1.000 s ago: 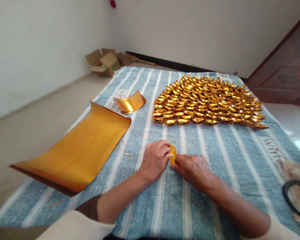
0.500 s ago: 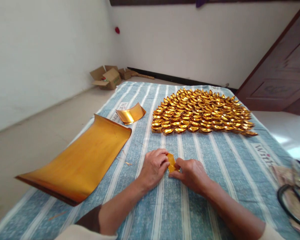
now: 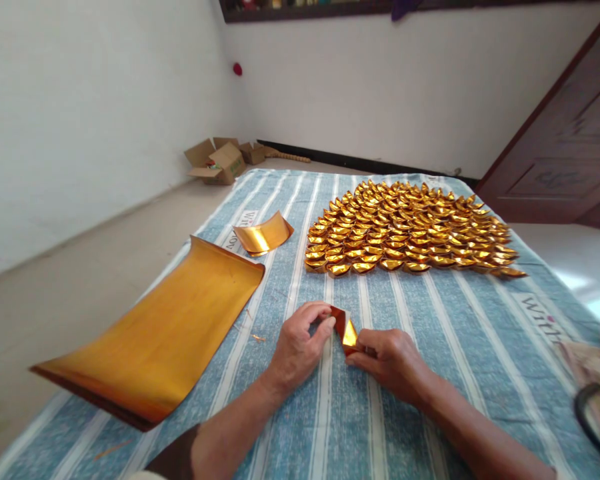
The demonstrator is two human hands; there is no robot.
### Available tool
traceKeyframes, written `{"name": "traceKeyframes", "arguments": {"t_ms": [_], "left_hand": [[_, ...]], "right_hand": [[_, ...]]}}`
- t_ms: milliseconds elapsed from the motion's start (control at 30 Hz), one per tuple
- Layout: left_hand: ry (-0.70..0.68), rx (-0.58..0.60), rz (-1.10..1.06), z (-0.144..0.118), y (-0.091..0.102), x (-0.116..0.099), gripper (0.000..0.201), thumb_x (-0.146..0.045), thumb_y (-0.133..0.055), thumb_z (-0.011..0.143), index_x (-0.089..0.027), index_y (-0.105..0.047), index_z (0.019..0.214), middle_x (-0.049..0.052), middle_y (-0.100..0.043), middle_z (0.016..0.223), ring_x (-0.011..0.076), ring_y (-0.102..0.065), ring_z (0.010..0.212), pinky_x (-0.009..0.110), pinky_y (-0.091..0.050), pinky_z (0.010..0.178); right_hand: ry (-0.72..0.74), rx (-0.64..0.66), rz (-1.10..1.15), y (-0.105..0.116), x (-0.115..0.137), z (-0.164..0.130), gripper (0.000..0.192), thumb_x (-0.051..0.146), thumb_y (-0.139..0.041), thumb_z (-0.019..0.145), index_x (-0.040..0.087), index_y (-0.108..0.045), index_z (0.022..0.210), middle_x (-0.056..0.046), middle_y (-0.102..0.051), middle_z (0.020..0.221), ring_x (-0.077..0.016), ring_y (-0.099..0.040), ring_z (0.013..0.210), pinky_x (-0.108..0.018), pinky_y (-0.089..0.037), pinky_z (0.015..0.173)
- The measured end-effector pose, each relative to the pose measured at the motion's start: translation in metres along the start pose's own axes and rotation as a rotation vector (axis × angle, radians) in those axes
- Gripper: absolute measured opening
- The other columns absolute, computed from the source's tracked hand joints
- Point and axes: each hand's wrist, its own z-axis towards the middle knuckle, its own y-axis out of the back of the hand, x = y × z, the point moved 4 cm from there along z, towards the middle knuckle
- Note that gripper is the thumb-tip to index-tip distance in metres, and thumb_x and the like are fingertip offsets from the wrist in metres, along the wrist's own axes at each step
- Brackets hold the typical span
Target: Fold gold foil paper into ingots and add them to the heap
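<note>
A: Holding what, and where?

B: Pinching a small folded gold paper point(image 3: 349, 335) at mid-bench, low over the striped cloth point(image 3: 320, 427). Can't tell if touching it. Clamped on the far left end with the left hand point(image 3: 303, 337), thumb against fingers. Clamped on the near right end with the right hand point(image 3: 393, 353), same pinch.

A: Shape?

B: Bent into angled panels. Bright gold on one facet, reddish brown toward the left end.

A: Any readable text?

B: Yes, "With" on the right-hand printed patch point(image 3: 537, 315), dark letters, small pink mark just above. Also "Wi" and "ov" sideways on the left-hand printed patch point(image 3: 247, 218), partly covered by the small curved gold sheets point(image 3: 265, 237). Green print on the open cardboard box point(image 3: 221, 175) beyond, too small to read.

A: Rest of the layout?

B: Packed in close rows on the far right, gold boat-shaped pieces point(image 3: 410, 230). Spread along the left side, a large gold sheet stack point(image 3: 155, 327), curled at both ends. Lying between that and the left hand, thin gold scraps point(image 3: 258, 338). Cut off by the right edge, a black loop handle point(image 3: 580, 417).
</note>
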Motion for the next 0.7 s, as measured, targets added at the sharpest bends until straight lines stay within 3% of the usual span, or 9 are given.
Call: {"name": "traceKeyframes", "arguments": {"t_ms": [100, 200, 300, 367, 567, 700], "left_hand": [[0.184, -0.014, -0.109, 0.000, 0.001, 0.008, 0.019, -0.028, -0.056, 0.084, -0.017, -0.062, 0.100, 0.006, -0.070, 0.090, 0.0188, -0.067, 0.081, 0.032, -0.055, 0.073], [0.425, 0.059, -0.280, -0.001, -0.001, 0.012, 0.023, -0.034, -0.058, 0.084, -0.016, -0.061, 0.097, 0.006, -0.070, 0.084, 0.0197, -0.069, 0.076, 0.025, -0.053, 0.057], [0.666, 0.146, -0.502, -0.004, -0.005, 0.010, 0.028, -0.038, -0.058, 0.085, -0.014, -0.059, 0.099, 0.010, -0.069, 0.098, 0.0195, -0.070, 0.077, 0.020, -0.049, 0.048], [0.774, 0.182, -0.609, -0.007, -0.006, 0.007, 0.029, -0.039, -0.059, 0.085, -0.013, -0.059, 0.098, 0.011, -0.068, 0.099, 0.0185, -0.070, 0.075, 0.020, -0.050, 0.048], [0.837, 0.353, -0.871, -0.011, -0.013, 0.002, 0.029, -0.041, -0.061, 0.085, -0.012, -0.061, 0.091, 0.009, -0.069, 0.083, 0.0166, -0.068, 0.069, 0.022, -0.053, 0.052], [0.817, 0.352, -0.930, -0.013, -0.015, 0.004, 0.026, -0.035, -0.065, 0.082, -0.012, -0.062, 0.094, 0.010, -0.070, 0.083, 0.0169, -0.068, 0.068, 0.027, -0.056, 0.060]], "right_hand": [[0.156, -0.091, -0.019, 0.000, 0.001, -0.001, 0.022, 0.026, -0.056, 0.089, 0.019, -0.060, 0.068, 0.005, -0.058, 0.060, -0.0074, -0.052, 0.052, -0.022, -0.030, 0.051], [0.355, -0.268, -0.065, 0.004, 0.007, -0.004, 0.031, 0.031, -0.049, 0.095, 0.018, -0.058, 0.068, 0.003, -0.056, 0.058, -0.0088, -0.049, 0.050, -0.025, -0.029, 0.050], [0.514, -0.396, -0.115, 0.011, 0.017, -0.008, 0.030, 0.027, -0.048, 0.096, 0.018, -0.058, 0.069, 0.003, -0.052, 0.055, -0.0102, -0.043, 0.048, -0.028, -0.027, 0.049], [0.578, -0.409, -0.144, 0.015, 0.024, -0.010, 0.028, 0.019, -0.048, 0.095, 0.018, -0.056, 0.069, 0.002, -0.050, 0.055, -0.0111, -0.041, 0.049, -0.029, -0.026, 0.050], [0.665, -0.328, -0.215, 0.013, 0.034, -0.012, 0.029, 0.011, -0.046, 0.093, 0.018, -0.054, 0.066, 0.001, -0.049, 0.056, -0.0126, -0.038, 0.051, -0.032, -0.023, 0.049], [0.559, -0.324, -0.033, 0.006, 0.023, -0.008, 0.027, 0.016, -0.049, 0.093, 0.018, -0.057, 0.068, 0.001, -0.051, 0.057, -0.0111, -0.043, 0.050, -0.029, -0.028, 0.048]]}}
